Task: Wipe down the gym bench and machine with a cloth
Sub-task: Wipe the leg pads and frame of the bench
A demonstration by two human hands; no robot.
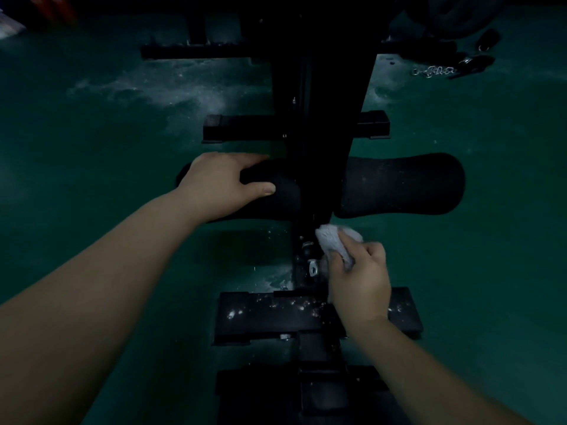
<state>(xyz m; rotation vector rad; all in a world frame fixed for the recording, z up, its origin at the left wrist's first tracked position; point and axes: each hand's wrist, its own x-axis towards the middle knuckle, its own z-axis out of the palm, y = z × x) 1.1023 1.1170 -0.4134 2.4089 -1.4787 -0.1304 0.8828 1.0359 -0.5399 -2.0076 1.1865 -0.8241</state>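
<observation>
- The left hand is gripping the left foam roller pad of the black machine frame, thumb lying across the pad's near side.
- The right hand is clutching a crumpled white cloth and pressing it against the central post just below the right foam roller pad.
- A black crossbar, speckled with pale flecks, is lying beneath the right wrist.
- The green floor is showing pale dusty smears.
- A metal chain is lying on the floor at upper right.
</observation>
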